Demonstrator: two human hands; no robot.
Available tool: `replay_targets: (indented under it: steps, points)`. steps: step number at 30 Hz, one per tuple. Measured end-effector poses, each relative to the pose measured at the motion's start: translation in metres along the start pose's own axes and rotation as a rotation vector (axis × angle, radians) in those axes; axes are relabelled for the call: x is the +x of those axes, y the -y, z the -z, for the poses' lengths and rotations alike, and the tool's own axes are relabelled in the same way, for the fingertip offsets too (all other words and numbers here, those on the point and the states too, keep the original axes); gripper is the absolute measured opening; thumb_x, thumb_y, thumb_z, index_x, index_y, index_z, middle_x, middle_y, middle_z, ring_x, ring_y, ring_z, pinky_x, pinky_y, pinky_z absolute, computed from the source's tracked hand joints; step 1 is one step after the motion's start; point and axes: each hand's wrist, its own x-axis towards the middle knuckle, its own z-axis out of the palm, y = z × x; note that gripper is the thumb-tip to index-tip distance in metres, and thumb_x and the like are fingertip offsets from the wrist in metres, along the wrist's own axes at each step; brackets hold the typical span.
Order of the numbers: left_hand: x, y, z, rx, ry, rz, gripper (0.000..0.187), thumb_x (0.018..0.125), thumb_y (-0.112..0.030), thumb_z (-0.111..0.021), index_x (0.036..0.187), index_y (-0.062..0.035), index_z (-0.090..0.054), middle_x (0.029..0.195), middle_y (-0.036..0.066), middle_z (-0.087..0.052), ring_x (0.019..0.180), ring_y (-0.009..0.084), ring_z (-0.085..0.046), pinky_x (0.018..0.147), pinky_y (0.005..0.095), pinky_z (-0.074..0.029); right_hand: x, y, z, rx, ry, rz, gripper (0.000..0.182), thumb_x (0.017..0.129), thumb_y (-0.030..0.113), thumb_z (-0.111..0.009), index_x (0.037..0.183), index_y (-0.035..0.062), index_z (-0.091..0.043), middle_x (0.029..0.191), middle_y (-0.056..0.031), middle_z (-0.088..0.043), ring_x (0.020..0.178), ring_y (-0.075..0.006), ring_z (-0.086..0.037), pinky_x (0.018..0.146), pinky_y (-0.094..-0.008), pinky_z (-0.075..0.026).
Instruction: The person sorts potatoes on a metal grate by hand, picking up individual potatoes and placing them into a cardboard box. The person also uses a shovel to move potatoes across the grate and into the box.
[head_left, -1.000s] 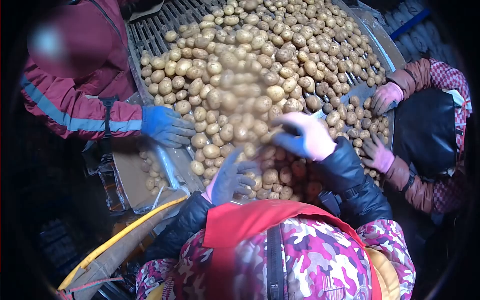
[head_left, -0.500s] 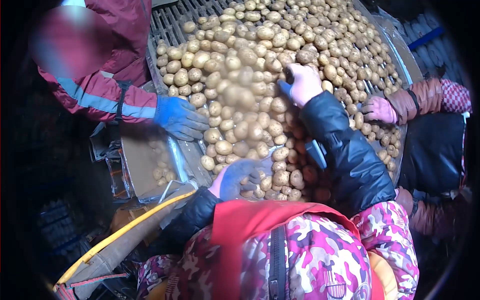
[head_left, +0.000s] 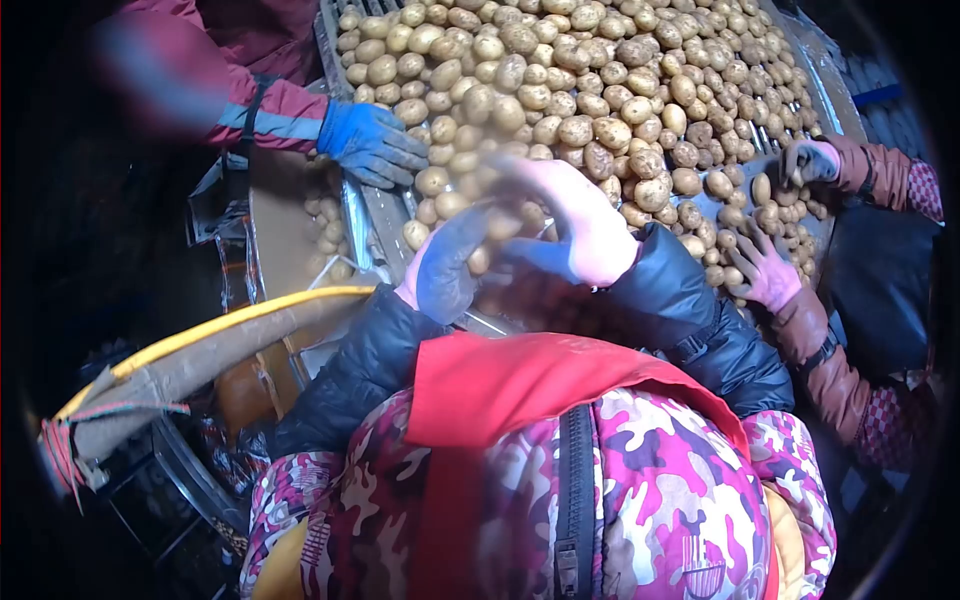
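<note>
Pink-and-blue work gloves cover both my hands, which face each other over the near end of the potato heap. My left hand [head_left: 450,265] is closed, its fingers curled against a potato [head_left: 480,261]. Opposite it, my right hand [head_left: 590,225] is blurred by motion, its fingers stretched toward the left hand and its thumb held apart below them. More potatoes [head_left: 530,213] show in the gap between the two hands. Loose potatoes [head_left: 610,130] spread over the surface beyond them.
At the left, another person's blue glove [head_left: 375,143] rests by the potatoes. On the right, a person's pink-gloved hands [head_left: 768,272] are among potatoes. A yellow-rimmed bag [head_left: 200,345] hangs at my left, near a cardboard box [head_left: 285,215] with potatoes behind it.
My right hand has come back from the heap toward my left hand, which has lifted off the near potatoes. The right-hand person now has both hands on the potatoes. The view has shifted.
</note>
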Motion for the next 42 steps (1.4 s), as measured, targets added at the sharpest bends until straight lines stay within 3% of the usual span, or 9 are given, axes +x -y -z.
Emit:
replay_targets:
  steps: [4, 11, 14, 17, 20, 26, 34, 38, 42]
  points:
    - [-0.009, 0.001, -0.005, -0.436, -0.03, 0.106, 0.044, 0.108, -0.026, -0.056, 0.147, -0.0067, -0.055, 0.125, 0.004, -0.067, 0.105, 0.0166, -0.067, 0.083, 0.0362, -0.061, -0.011, 0.003, -0.009, 0.01, 0.064, -0.035, 0.066, 0.082, 0.015, -0.08, 0.143, 0.0036, -0.06, 0.103, -0.0153, -0.069, 0.095, -0.0371, -0.064, 0.084, -0.0485, -0.051]
    - [-0.059, -0.018, 0.014, 0.011, 0.006, 0.27, 0.031, 0.097, -0.039, -0.065, 0.091, -0.0089, -0.068, 0.08, 0.001, -0.063, 0.073, 0.01, -0.058, 0.064, 0.0252, -0.047, -0.004, 0.025, -0.016, -0.105, 0.262, 0.124, 0.065, 0.079, 0.014, -0.084, 0.139, 0.0029, -0.062, 0.121, -0.0165, -0.069, 0.118, -0.0394, -0.062, 0.103, -0.0481, -0.049]
    - [-0.111, 0.025, 0.082, 0.208, 0.151, 0.303, 0.018, 0.104, -0.021, -0.059, 0.105, -0.0096, -0.073, 0.084, -0.004, -0.062, 0.074, 0.0048, -0.054, 0.061, 0.024, -0.041, -0.007, 0.02, -0.003, -0.106, 0.152, 0.032, 0.058, 0.084, 0.013, -0.079, 0.138, 0.0036, -0.062, 0.117, -0.0158, -0.071, 0.11, -0.0383, -0.066, 0.098, -0.0476, -0.049]
    - [-0.16, -0.009, 0.135, -0.1, -0.344, 0.727, 0.026, 0.103, -0.026, -0.061, 0.119, -0.0065, -0.071, 0.095, 0.004, -0.066, 0.076, 0.011, -0.061, 0.067, 0.0268, -0.05, -0.027, -0.005, -0.002, -0.087, -0.001, -0.185, 0.049, 0.088, 0.006, -0.077, 0.135, 0.0007, -0.065, 0.12, -0.0192, -0.071, 0.11, -0.0372, -0.068, 0.097, -0.0451, -0.053]
    - [-0.126, -0.123, 0.148, 0.12, -0.346, 0.491, 0.037, 0.105, -0.029, -0.065, 0.133, -0.0041, -0.066, 0.111, 0.01, -0.072, 0.093, 0.0161, -0.068, 0.079, 0.0317, -0.058, -0.034, -0.017, -0.001, -0.143, -0.025, -0.198, 0.047, 0.089, 0.004, -0.075, 0.135, 0.0003, -0.066, 0.121, -0.0189, -0.071, 0.11, -0.0367, -0.068, 0.098, -0.0442, -0.054]
    - [-0.124, -0.14, 0.291, -0.419, -1.416, -0.274, 0.026, 0.107, -0.022, -0.063, 0.124, -0.005, -0.071, 0.104, 0.008, -0.072, 0.091, 0.0138, -0.068, 0.079, 0.029, -0.058, -0.032, -0.023, -0.001, -0.238, 0.017, -0.196, 0.046, 0.089, 0.006, -0.074, 0.134, 0.0018, -0.066, 0.119, -0.0191, -0.071, 0.111, -0.0391, -0.067, 0.101, -0.0474, -0.051]
    - [-0.236, 0.059, 0.414, -0.125, -0.543, 0.388, 0.029, 0.109, -0.027, -0.056, 0.126, -0.0069, -0.07, 0.116, 0.008, -0.074, 0.103, 0.0207, -0.07, 0.095, 0.0354, -0.056, -0.033, -0.028, 0.017, -0.41, 0.013, -0.081, 0.042, 0.086, 0.012, -0.072, 0.127, 0.0011, -0.066, 0.105, -0.0176, -0.07, 0.097, -0.0392, -0.066, 0.089, -0.0486, -0.051]
    - [-0.275, 0.071, 0.33, 0.446, -0.806, 0.772, 0.027, 0.105, -0.021, -0.061, 0.124, -0.0043, -0.071, 0.117, 0.012, -0.074, 0.106, 0.0234, -0.07, 0.097, 0.0369, -0.055, -0.028, -0.012, 0.006, -0.277, 0.27, -0.104, 0.044, 0.085, 0.017, -0.073, 0.126, 0.0038, -0.064, 0.116, -0.0156, -0.069, 0.11, -0.0372, -0.065, 0.097, -0.0484, -0.049]
    - [-0.277, 0.076, 0.256, 1.065, -0.491, 0.682, 0.026, 0.1, -0.015, -0.066, 0.122, -0.0016, -0.071, 0.118, 0.015, -0.074, 0.11, 0.026, -0.071, 0.098, 0.0385, -0.055, -0.026, -0.023, -0.031, -0.379, 0.153, 0.075, 0.052, 0.08, 0.027, -0.076, 0.126, 0.0076, -0.063, 0.131, -0.0147, -0.063, 0.121, -0.0348, -0.061, 0.102, -0.0506, -0.047]
